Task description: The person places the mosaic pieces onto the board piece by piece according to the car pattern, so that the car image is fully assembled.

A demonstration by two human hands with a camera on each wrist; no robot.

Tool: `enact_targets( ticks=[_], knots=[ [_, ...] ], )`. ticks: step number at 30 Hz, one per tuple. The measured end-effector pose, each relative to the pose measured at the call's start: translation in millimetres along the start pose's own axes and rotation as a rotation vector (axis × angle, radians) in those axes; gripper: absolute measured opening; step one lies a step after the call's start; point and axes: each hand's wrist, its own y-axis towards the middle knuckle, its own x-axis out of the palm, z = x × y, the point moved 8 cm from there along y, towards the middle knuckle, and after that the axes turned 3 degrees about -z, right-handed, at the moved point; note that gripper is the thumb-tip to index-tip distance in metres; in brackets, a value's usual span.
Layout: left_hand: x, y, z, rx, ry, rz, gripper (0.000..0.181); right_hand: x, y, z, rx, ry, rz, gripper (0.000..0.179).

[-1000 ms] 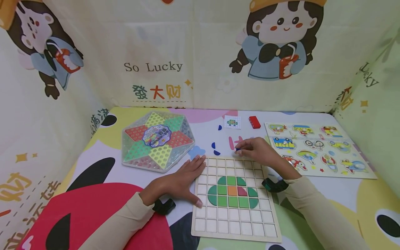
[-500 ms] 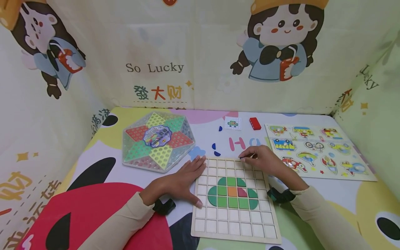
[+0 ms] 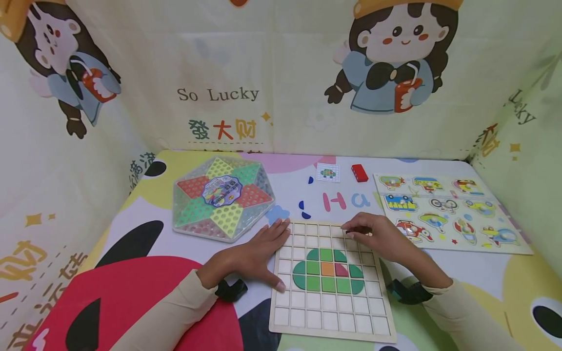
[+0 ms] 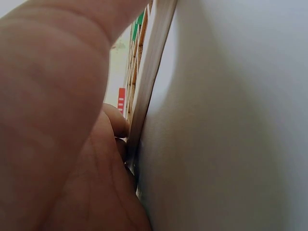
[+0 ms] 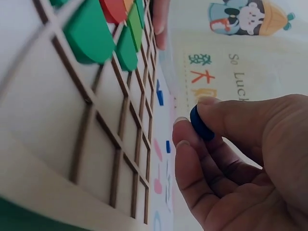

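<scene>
My right hand (image 3: 379, 239) pinches a small blue half-round piece (image 5: 201, 124) between thumb and fingers, over the far right part of the wooden grid board (image 3: 325, 330). Spread fingers of my left hand (image 3: 250, 258) rest along the board's left edge, with the thumb at its rim. Green squares (image 3: 328, 284), green rounded pieces (image 3: 299, 276), an orange square (image 3: 327, 268) and a red rounded piece (image 3: 341, 269) fill cells in the board's middle. Beyond its far edge lie several blue half-round pieces (image 3: 306, 215). In the left wrist view the palm and thumb hide much of the board.
A small pattern card (image 3: 328, 173) and a red block (image 3: 359, 173) lie at the back. To the left is a hexagonal Chinese checkers set (image 3: 223, 200); to the right, a vehicle puzzle board (image 3: 452, 214). A printed curtain (image 3: 290, 63) surrounds the table.
My right hand has drawn nearer and slightly right with the blue half-round piece, from beyond the board's far edge to above its far cells. The left hand stays in place.
</scene>
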Motion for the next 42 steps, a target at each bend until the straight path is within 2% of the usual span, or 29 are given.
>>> enact_targets(
  ticks=[9, 13, 18, 25, 31, 38, 42],
  knots=[
    [-0.4, 0.5, 0.4, -0.011, 0.007, -0.004, 0.121, 15.6, -20.5, -5.5, 0.015, 0.086, -0.099, 0.015],
    [-0.6, 0.7, 1.1, -0.007, 0.004, 0.000, 0.121, 24.6, -26.0, -16.3, -0.039, 0.121, -0.151, 0.012],
    [-1.0, 0.9, 0.6, -0.018, 0.002, 0.000, 0.121, 31.3, -30.1, -26.3, -0.103, 0.147, -0.180, 0.017],
    [-1.7, 0.8, 1.2, -0.011, -0.006, 0.001, 0.121, 38.9, -35.7, -29.8, -0.061, 0.160, -0.239, 0.023],
    [-2.0, 0.8, 1.0, -0.018, -0.005, -0.001, 0.121, 45.9, -45.7, -39.4, -0.176, 0.178, -0.288, 0.017],
    [-2.6, 0.8, 2.0, -0.011, -0.004, -0.001, 0.121, 55.2, -52.6, -40.5, -0.151, 0.218, -0.369, 0.013],
    [-2.4, 1.1, 2.2, -0.001, -0.004, -0.001, 0.120, 61.0, -57.6, -45.2, -0.217, 0.280, -0.414, 0.012]
  ],
)
